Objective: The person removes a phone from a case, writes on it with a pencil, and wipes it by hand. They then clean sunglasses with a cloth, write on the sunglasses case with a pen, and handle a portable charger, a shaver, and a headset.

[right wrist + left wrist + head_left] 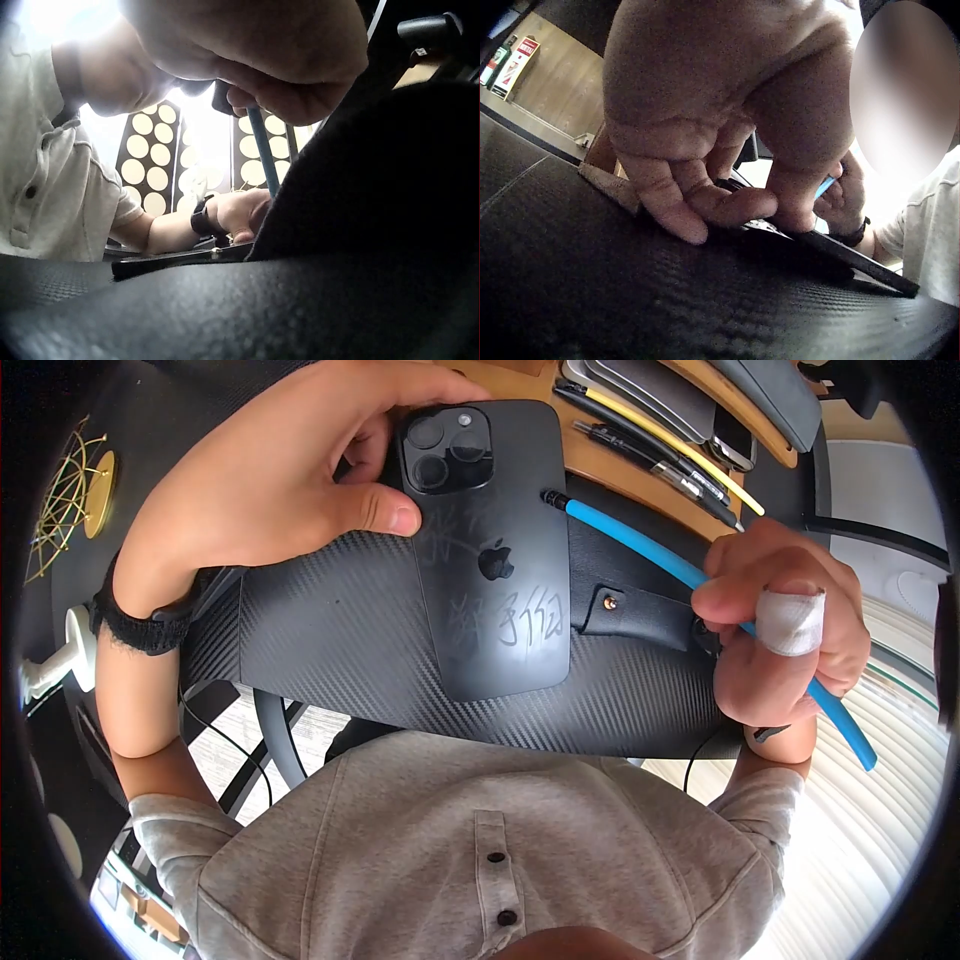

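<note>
A black smartphone [500, 620] lies back up on a carbon-patterned black surface [330, 620], camera end away from me. Pale handwritten characters mark its back above and below the logo. My left hand [260, 480] grips the phone by its camera end, thumb on the left edge; other fingers are partly hidden behind it. Seen from the left wrist, the phone [859, 259] slants beside the thumb. My right hand [790, 625], one finger wrapped in white tape, pinches a slim blue stick [640, 545]. The stick's black tip overlaps the phone's right edge in the head view.
Beside the phone lies a black case [640, 620] with a brass snap. Beyond stands a wooden organizer [610, 465] with a yellow pencil [665, 435] and several dark pens [655, 465]. A gold wire ornament [70, 510] is at far left.
</note>
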A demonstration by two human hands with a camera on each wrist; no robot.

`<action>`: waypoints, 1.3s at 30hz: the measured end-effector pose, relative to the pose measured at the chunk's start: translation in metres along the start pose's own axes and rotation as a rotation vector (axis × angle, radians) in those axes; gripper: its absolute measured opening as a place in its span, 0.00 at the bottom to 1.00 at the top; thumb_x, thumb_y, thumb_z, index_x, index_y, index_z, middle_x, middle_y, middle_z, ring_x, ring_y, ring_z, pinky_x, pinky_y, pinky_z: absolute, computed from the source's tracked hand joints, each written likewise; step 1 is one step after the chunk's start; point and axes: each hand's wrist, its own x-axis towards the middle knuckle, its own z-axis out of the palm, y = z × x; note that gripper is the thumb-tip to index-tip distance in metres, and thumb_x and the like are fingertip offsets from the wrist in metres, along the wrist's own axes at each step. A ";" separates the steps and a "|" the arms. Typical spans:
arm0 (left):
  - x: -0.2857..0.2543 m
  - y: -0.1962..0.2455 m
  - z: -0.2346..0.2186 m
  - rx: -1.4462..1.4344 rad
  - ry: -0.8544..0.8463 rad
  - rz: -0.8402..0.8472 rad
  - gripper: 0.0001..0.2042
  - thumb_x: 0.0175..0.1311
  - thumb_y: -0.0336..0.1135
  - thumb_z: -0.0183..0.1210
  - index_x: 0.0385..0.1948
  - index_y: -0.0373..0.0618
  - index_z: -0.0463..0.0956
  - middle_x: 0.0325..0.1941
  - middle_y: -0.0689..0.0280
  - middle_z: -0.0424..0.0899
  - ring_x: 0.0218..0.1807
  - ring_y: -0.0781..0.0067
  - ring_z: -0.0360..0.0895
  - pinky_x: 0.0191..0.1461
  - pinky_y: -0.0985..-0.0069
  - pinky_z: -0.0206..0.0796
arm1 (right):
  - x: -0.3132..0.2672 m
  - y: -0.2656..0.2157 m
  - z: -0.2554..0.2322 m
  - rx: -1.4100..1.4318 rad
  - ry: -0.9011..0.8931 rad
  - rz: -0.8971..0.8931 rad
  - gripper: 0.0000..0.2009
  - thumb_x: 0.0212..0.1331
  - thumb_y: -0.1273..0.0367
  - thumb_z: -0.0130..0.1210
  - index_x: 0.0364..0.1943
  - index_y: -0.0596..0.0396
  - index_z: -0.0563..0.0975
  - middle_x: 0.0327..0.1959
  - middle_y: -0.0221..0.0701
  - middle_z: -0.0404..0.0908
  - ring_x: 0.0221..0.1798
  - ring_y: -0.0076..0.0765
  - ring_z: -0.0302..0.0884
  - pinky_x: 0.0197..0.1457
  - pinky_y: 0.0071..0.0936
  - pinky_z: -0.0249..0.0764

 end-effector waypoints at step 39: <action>0.000 -0.002 0.002 0.012 0.032 0.028 0.40 0.48 0.33 0.77 0.70 0.47 0.73 0.59 0.67 0.81 0.28 0.80 0.67 0.33 0.79 0.64 | -0.010 -0.006 -0.010 0.004 -0.034 0.143 0.13 0.67 0.70 0.50 0.22 0.55 0.76 0.24 0.34 0.77 0.26 0.37 0.75 0.31 0.33 0.71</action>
